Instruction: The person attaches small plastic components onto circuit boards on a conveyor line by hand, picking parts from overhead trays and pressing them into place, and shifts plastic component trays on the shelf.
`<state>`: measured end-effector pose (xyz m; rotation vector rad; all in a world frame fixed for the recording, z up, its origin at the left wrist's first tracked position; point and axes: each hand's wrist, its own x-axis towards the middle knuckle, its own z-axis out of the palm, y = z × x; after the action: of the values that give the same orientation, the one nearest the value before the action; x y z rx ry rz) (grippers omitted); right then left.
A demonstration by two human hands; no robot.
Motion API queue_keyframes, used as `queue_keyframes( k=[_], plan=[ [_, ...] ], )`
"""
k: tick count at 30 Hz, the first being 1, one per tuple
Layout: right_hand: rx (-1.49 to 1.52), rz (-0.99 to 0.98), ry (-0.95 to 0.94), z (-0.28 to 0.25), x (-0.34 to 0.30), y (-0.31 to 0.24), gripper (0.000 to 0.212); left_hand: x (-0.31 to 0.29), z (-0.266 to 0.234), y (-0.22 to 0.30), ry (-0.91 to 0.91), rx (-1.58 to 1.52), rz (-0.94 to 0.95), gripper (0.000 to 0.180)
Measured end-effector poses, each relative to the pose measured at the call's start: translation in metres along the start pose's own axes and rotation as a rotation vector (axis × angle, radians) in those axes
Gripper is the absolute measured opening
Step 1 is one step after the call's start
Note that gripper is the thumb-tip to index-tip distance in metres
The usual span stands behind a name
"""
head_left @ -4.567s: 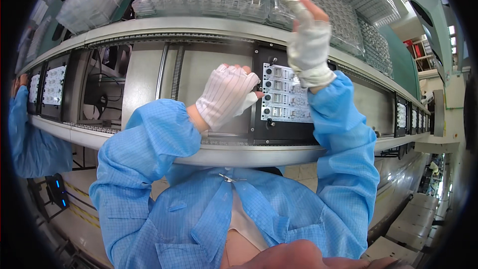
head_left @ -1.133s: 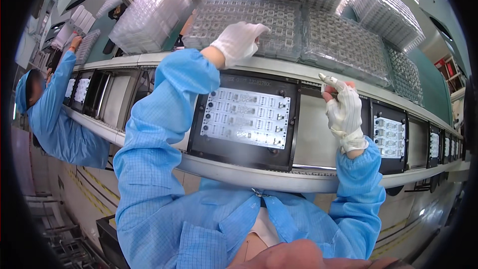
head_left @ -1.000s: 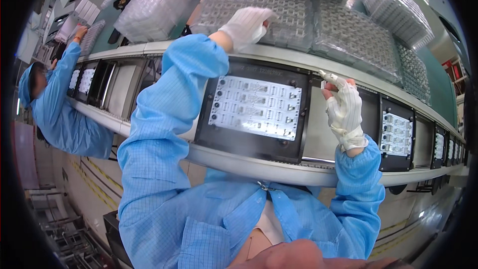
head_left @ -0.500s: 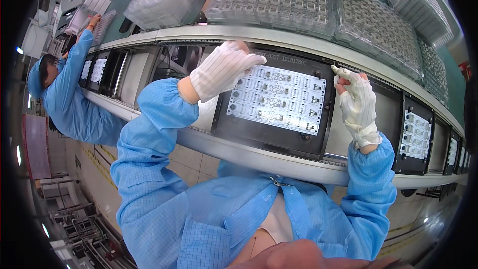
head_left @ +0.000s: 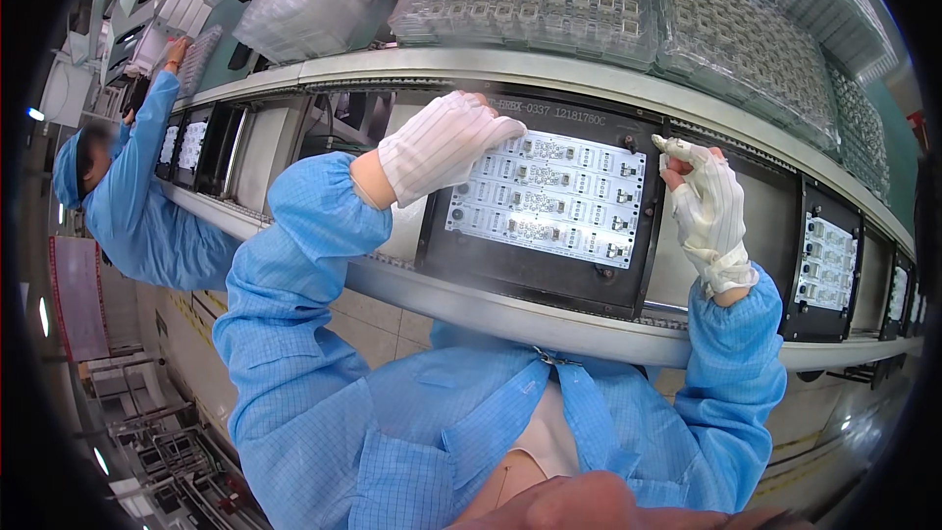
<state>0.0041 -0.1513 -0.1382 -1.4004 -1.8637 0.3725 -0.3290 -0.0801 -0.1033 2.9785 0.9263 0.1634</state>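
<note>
A white circuit board panel point(head_left: 549, 201) with several rows of small parts lies in a black carrier point(head_left: 500, 275) on the conveyor in front of me. My left hand point(head_left: 442, 147), in a white striped glove, is over the panel's upper left corner. Its fingers are curled, and whatever they may hold is hidden. My right hand point(head_left: 705, 201), in a white glove with some bare fingertips, hovers by the carrier's upper right corner. Its index finger reaches left with a gap above the thumb, and nothing shows between them.
Stacked clear plastic trays point(head_left: 530, 5) line the far side beyond the metal rail point(head_left: 412, 67). Another loaded carrier point(head_left: 822, 270) sits to the right on the conveyor. At the far left, a person in blue point(head_left: 147, 196) reaches over the same line.
My left hand has shifted slightly right and down over the panel's corner. My right hand has barely moved. The carrier at the right appears a little farther right.
</note>
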Motion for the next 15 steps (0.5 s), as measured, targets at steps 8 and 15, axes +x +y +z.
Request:
queue_keyframes(
  k=[8, 15],
  plan=[
    [0.023, -0.016, -0.01, 0.003, 0.005, -0.009, 0.035, 0.006, 0.004, -0.013, 0.052, -0.246, -0.023, 0.034],
    [-0.013, -0.047, -0.013, 0.011, 0.009, -0.022, 0.042, 0.004, 0.01, -0.018, 0.097, -0.167, 0.093, 0.033]
  ],
)
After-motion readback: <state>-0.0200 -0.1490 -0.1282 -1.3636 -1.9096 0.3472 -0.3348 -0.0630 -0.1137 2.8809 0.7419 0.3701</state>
